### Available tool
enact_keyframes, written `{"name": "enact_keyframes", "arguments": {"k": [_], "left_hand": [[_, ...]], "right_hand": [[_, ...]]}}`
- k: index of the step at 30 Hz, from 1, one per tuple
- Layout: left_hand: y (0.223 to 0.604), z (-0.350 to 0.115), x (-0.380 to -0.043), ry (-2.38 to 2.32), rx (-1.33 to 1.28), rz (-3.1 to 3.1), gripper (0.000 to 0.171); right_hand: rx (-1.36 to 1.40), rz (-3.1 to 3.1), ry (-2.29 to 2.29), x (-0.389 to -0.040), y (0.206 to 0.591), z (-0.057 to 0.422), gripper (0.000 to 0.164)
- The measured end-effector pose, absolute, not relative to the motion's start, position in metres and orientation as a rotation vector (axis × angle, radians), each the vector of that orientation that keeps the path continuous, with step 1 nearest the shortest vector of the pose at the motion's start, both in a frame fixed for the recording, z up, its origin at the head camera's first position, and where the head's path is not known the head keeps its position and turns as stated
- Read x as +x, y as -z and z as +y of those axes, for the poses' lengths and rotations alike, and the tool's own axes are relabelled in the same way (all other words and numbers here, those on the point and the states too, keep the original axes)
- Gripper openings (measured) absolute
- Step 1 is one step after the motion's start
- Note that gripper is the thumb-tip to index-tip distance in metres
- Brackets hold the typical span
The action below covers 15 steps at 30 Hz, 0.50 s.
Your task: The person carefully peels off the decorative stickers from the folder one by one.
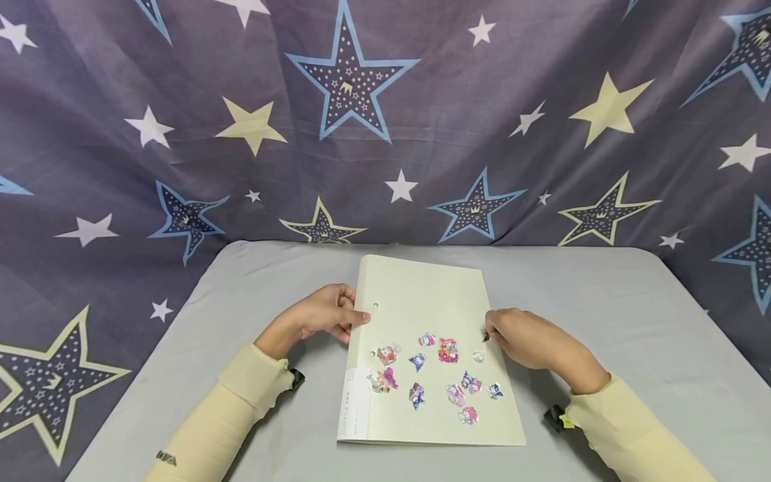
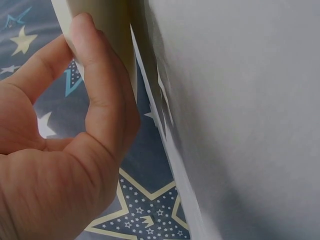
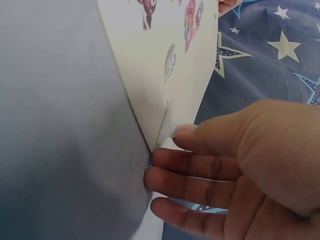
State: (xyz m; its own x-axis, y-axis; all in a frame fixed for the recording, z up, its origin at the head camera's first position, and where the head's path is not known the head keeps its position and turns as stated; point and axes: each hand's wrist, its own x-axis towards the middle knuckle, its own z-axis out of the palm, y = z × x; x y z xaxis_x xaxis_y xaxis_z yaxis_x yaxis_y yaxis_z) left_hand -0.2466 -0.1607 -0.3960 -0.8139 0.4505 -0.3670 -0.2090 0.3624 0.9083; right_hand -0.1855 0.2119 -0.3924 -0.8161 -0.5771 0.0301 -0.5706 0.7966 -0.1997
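Observation:
A cream clip file (image 1: 424, 288) with a white label (image 1: 356, 402) at its lower left lies on the grey-covered table. Several shiny cartoon stickers (image 1: 448, 350) are scattered over the lower half of its cover. My left hand (image 1: 325, 311) grips the spine side, thumb on the cover and fingers at the edge. On the opposite side, my right hand (image 1: 524, 338) pinches the file's right edge between thumb and fingers. A small dark patch shows by those fingertips; what it is, I cannot tell. In the right wrist view, a round clear sticker (image 3: 170, 62) lies near the pinched edge.
Grey cloth (image 1: 602, 301) covers the table around the file. Behind it hangs a dark curtain (image 1: 421, 167) patterned with stars. Black wrist straps (image 1: 296, 379) show at the cream sleeves (image 1: 231, 408).

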Motion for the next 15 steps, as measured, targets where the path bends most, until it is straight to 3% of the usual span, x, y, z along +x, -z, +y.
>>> {"name": "enact_keyframes", "arguments": {"k": [15], "left_hand": [[0.3988, -0.1618, -0.2474, -1.491, 0.209, 2.054, 0.049]], "right_hand": [[-0.876, 3.017, 0.385, -0.1897, 0.3867, 0.2185, 0.020]]}}
